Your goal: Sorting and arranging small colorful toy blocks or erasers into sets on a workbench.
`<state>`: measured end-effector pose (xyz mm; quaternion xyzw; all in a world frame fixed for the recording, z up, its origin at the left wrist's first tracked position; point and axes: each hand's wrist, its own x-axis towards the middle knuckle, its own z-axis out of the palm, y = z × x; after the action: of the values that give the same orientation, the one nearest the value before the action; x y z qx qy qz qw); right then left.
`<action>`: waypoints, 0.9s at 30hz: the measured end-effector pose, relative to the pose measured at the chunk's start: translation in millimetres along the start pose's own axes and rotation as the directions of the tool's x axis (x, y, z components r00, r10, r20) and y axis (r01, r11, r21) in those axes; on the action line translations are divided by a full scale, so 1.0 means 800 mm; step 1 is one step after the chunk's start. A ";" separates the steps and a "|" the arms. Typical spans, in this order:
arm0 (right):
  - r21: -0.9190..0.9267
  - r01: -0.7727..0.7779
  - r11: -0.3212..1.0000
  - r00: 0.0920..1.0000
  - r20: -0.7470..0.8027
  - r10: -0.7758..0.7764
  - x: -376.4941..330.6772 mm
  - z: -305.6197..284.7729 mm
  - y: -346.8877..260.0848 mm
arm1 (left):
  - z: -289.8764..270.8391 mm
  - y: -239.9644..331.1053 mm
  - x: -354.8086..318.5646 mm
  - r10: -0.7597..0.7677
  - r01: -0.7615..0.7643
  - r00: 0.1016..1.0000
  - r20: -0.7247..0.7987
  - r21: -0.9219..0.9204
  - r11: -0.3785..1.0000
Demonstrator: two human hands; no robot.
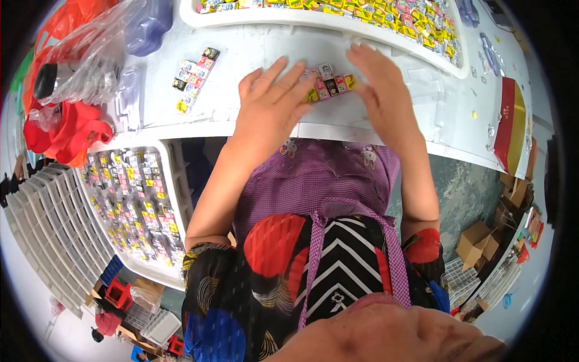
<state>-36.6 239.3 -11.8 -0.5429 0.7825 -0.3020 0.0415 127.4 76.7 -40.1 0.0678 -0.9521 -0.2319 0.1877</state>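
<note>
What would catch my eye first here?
Probably the white tray heaped with small colourful pieces, at the far side of the table. Next, the left hand and right hand, on either side of a small block cluster. Then the bright red bunched material toward the picture's left edge.

Both our bare forearms reach up the view, elbows bent: our left forearm [218,187] slants from about 8 o'clock toward 11, and our right forearm [417,181] stands nearly upright at 3 o'clock. Our left hand [268,99] sits just left of 12 o'clock, back upward, its fingers [292,77] spread a little and pointing toward 1, the wrist [242,148] almost straight. Our right hand [386,87] lies between 1 and 2 o'clock, slightly blurred, fingers toward 11, its thumb [368,98] apart from them on the 9 o'clock side. Our two hands are near each other, not touching.
</note>
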 end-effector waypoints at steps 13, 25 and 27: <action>0.278 0.038 0.960 0.999 0.012 -0.044 -0.032 0.016 0.005 | 0.002 -0.001 0.010 -0.044 0.053 0.997 0.066 -0.140 0.989; -0.077 -0.075 0.994 0.989 -0.133 0.064 -0.062 0.022 -0.009 | 0.016 -0.011 0.071 -0.221 0.224 0.974 0.050 -0.067 0.972; -0.090 -0.100 0.991 0.981 -0.178 0.083 -0.049 0.019 -0.001 | 0.010 -0.008 0.075 -0.271 0.282 0.954 0.126 -0.082 0.956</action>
<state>-13.7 266.9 -34.3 -0.4792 0.8213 -0.3071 -0.0397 69.5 61.3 -29.8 0.1776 -0.9297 -0.3061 0.1022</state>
